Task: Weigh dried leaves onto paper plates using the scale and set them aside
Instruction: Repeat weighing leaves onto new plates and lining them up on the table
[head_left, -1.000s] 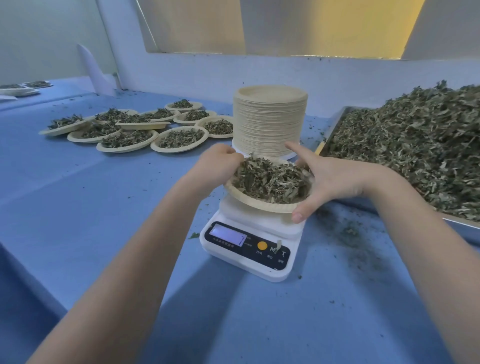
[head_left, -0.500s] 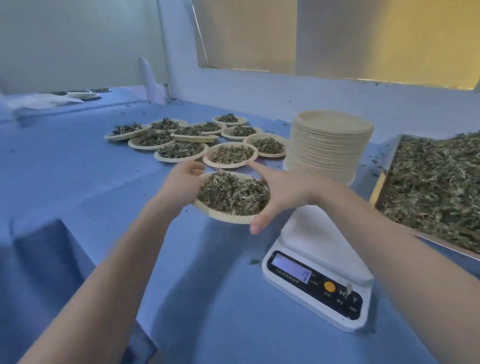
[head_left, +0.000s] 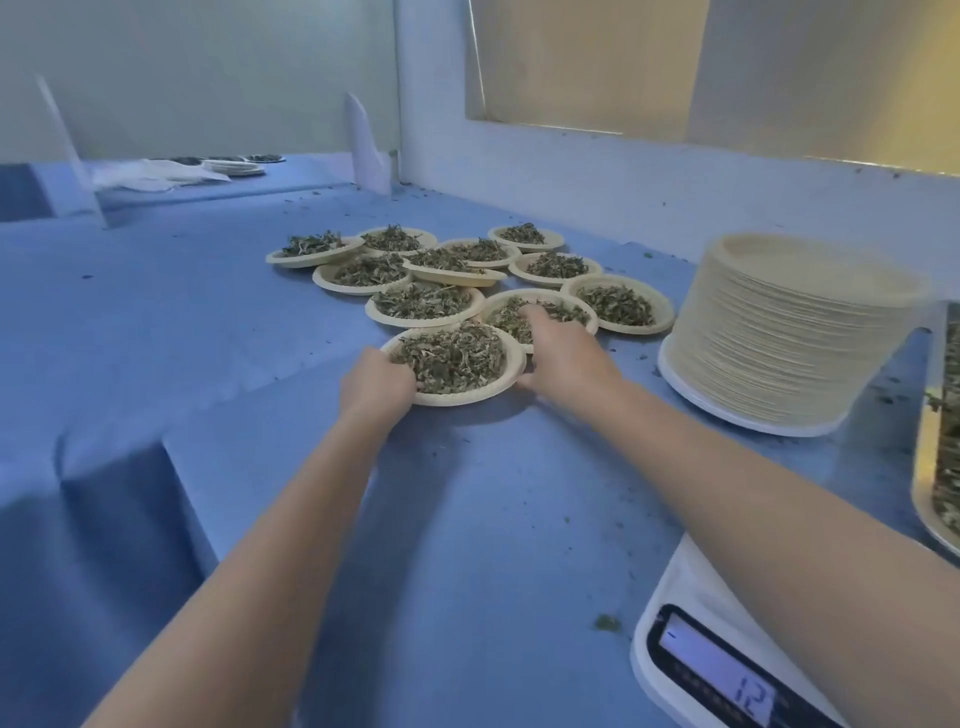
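Inspector: Where was the filled plate (head_left: 453, 364)?

Recorder: At centre frame, resting on the blue counter (head_left: 182, 338), heaped with dried leaves (head_left: 449, 356). It sat at the near edge of the group of filled plates (head_left: 467, 275), its far rim just beside two of them.

Inspector: State of the hands?

Recorder: The left hand (head_left: 376, 384) gripped the plate's left rim, fingers curled over the edge into the leaves. The right hand (head_left: 558, 351) was at the right rim, thumb low against the plate's side; its fingers reached over the neighbouring plate (head_left: 574, 306) behind. Whether they pinched the rim or lay loose, I could not tell.

Inspector: Surroundings?

Recorder: A tall stack of empty paper plates (head_left: 784, 332) stood at right of frame, apart from the group. The scale (head_left: 696, 660) occupied the lower right corner, partly behind the right forearm, its lit display showing digits. A tray of loose leaves (head_left: 943, 457) was cut off at the right edge. Leaf crumbs were scattered over the counter. More plates (head_left: 234, 165) lay on a farther surface at upper left.
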